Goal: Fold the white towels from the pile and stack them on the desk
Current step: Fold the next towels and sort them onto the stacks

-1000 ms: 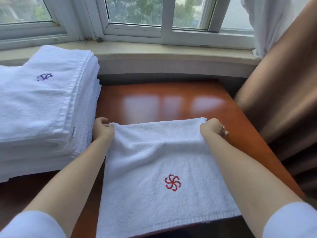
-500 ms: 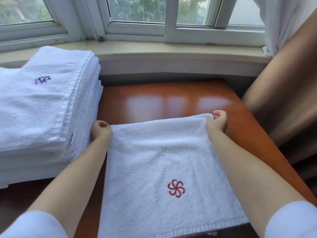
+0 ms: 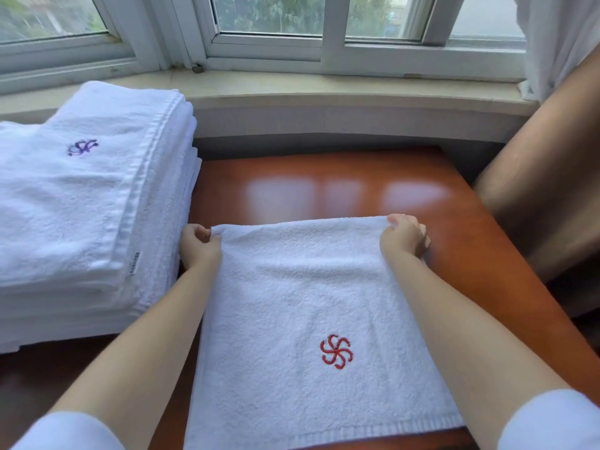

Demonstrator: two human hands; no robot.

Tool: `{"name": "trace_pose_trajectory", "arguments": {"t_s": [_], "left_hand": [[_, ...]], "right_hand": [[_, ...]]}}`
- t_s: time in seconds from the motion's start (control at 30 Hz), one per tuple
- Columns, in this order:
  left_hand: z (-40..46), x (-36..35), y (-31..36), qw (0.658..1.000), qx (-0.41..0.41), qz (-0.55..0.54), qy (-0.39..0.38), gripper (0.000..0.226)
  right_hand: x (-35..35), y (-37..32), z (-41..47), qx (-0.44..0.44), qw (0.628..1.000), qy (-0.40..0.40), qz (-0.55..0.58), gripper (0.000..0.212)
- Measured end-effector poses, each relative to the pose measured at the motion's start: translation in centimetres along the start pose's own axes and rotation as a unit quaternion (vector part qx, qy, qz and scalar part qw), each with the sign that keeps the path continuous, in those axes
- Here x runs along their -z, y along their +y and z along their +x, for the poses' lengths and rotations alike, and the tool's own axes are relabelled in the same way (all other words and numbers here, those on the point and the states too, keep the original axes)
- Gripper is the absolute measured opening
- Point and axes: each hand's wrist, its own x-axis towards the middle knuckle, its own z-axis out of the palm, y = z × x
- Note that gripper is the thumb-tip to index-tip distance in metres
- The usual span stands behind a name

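Observation:
A white towel (image 3: 305, 306) with a red pinwheel emblem lies spread on the reddish wooden desk (image 3: 324, 186), its near hem at the desk's front edge. My left hand (image 3: 198, 245) pinches the towel's far left corner. My right hand (image 3: 404, 237) grips the far right corner, fingers curled over the edge. The far edge is stretched straight between both hands. A stack of folded white towels (image 3: 81, 203) with a purple emblem on top stands at the left, right beside my left hand.
A stone window sill (image 3: 324, 92) and white window frames run along the back. A brown curtain (image 3: 545, 177) hangs at the right beside the desk's edge, with a white sheer curtain (image 3: 552, 37) above it.
Both hands have drawn the towel's far edge away from me and pulled it taut, flattening the wrinkles. The towel now lies smoother on the desk.

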Motion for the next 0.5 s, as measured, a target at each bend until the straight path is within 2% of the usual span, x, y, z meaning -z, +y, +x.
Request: {"name": "trace_pose_trajectory", "arguments": {"t_s": [0.07,0.13,0.2,0.27,0.37,0.43,0.5], "left_hand": [[0.1,-0.5,-0.7,0.999,-0.044,-0.003,0.029,0.021],[0.0,-0.9,-1.3,0.995,-0.085,0.008,0.056,0.035],[-0.1,-1.0,-1.7,0.990,-0.122,0.012,0.070,0.044],[0.1,-1.2,-2.0,0.987,-0.142,0.029,0.074,0.039],[-0.2,-1.6,-1.6,0.983,-0.160,0.076,0.051,0.012],[-0.9,-2.0,-1.2,0.974,-0.171,0.140,0.056,0.009],[-1.9,-2.1,-0.6,0.951,-0.194,0.225,0.078,0.016]], "right_hand": [[-0.5,0.2,-0.5,0.051,0.996,0.008,-0.076,0.038],[-0.8,0.3,-0.8,0.110,0.976,-0.003,-0.189,0.043],[-1.1,0.2,-1.0,0.116,0.964,-0.020,-0.238,0.047],[-1.4,0.4,-1.0,0.095,0.959,-0.038,-0.263,0.050],[-1.4,-0.2,-1.0,0.081,0.940,-0.021,-0.330,0.055],[-1.2,-1.0,-1.5,0.132,0.925,-0.006,-0.357,0.054],[-1.6,-2.2,-2.7,0.192,0.935,-0.017,-0.298,0.049]]}}
